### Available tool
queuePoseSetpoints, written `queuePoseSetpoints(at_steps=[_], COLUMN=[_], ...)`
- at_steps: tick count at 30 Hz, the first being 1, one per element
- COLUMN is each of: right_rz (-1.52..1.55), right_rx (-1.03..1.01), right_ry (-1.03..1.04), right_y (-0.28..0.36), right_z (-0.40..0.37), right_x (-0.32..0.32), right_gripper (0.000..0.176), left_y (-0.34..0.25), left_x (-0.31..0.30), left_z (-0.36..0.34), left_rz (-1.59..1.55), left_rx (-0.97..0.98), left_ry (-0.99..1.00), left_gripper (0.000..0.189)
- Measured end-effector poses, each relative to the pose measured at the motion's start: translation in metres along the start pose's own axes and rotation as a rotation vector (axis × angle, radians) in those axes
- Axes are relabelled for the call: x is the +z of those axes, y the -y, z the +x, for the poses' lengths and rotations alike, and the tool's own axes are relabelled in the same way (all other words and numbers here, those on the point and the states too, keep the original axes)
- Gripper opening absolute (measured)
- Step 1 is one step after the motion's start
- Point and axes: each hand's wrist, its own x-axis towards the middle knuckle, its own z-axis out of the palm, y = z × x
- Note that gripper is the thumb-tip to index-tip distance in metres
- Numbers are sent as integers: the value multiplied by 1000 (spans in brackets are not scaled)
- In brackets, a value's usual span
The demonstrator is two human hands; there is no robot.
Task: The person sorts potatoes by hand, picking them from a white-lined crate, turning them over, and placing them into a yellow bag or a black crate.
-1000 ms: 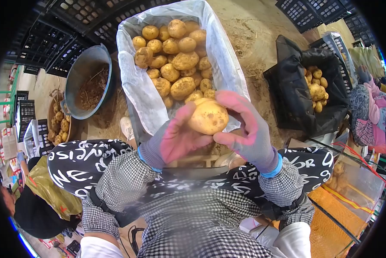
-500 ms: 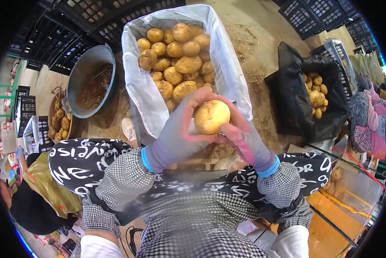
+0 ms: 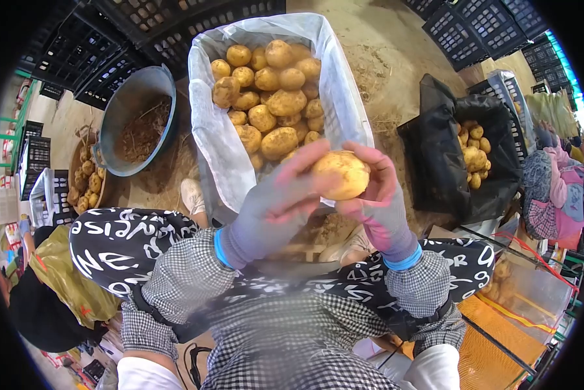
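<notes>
A pale yellow potato (image 3: 345, 175) is held up in front of me by my right hand (image 3: 384, 201), its thumb below and fingers over the top and right side. My left hand (image 3: 280, 198) is at the potato's left side, fingers apart and slightly blurred, the fingertips overlapping its edge in this view. Both hands wear grey-and-pink gloves. Just beyond them stands a crate lined with white cloth (image 3: 351, 107), holding many loose potatoes (image 3: 286, 103).
A blue-grey tub (image 3: 117, 156) with dirt inside stands left, beside a basket of potatoes (image 3: 87, 182). At right is a black-lined crate (image 3: 428, 153) with potatoes. Black crates (image 3: 58, 55) are stacked behind. Another person (image 3: 548, 188) is at far right.
The potato has shifted right and turned, now resting in my right hand. My left hand has loosened from around it, its fingers spreading away.
</notes>
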Motion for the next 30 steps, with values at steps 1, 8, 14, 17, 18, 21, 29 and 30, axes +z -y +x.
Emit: queuePoseSetpoints(at_steps=[1,8,14,17,18,21,29,30], right_rz=[-57,-359,-321,-105,-60,-263,-660,-599], right_rx=[-52,-270,-217,-75,-32,-68,-29,-54], right_ry=[-15,76,132,79,51,-10,-110,-108], right_y=[-1,-18,-18,-2,2,-9,-17,-21], right_z=[1,-3,-1,1,2,-1,-6,-6], right_x=[-1,-11,-15,2,9,10,-8,-8], right_gripper=[72,53,59,74,78,77,58,54], left_y=[0,-7,-13,5,7,2,1,1], left_x=[6,7,14,20,21,30,37,38], left_z=[1,5,12,3,4,4,-3,-2], left_rz=[-250,-652,-779,-611,-547,-487,-501,-519], left_rx=[-146,-617,-610,-448,-371,-414,-535,-527], left_ry=[-82,-100,-146,-179,-182,-191,-207,-226], left_gripper=[68,85,84,84,84,90,99,100])
